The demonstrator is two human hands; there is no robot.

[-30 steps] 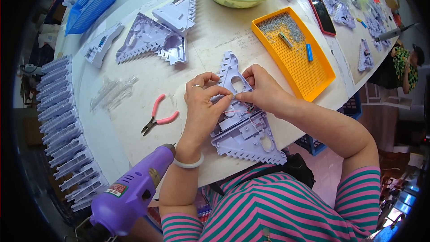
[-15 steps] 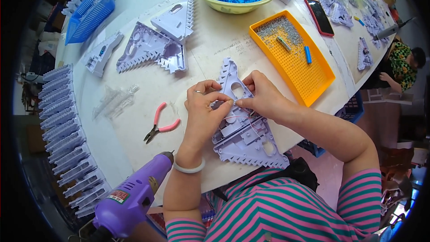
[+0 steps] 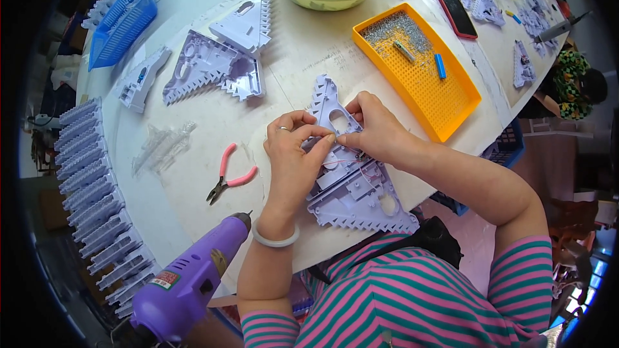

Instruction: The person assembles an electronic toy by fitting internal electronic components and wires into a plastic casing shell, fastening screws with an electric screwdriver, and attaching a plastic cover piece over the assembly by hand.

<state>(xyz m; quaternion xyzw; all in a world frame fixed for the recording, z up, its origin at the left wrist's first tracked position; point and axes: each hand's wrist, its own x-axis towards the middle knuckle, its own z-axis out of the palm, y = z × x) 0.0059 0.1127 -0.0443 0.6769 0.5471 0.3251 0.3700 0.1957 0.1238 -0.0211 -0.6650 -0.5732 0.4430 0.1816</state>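
Purple glue gun (image 3: 187, 280) near-left, pink pliers (image 3: 231, 179) just left of my left hand (image 3: 293, 158). Both hands' fingers pinched on the lavender toothed plastic shell (image 3: 351, 183), mid-tabletop (image 3: 303, 58), near edge. Right hand (image 3: 380, 130) grips its far tip. Orange tray (image 3: 445, 100) far-right.

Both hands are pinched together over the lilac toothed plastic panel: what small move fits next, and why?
Probably press the pinched piece down into the lilac triangular toothed plastic panel. The left hand and right hand meet fingertip to fingertip just above it, where thin red wires run across it; the piece itself is too small to identify.

Both hands' fingers (image 3: 320, 136) on lilac triangular plastic housing (image 3: 351, 183)
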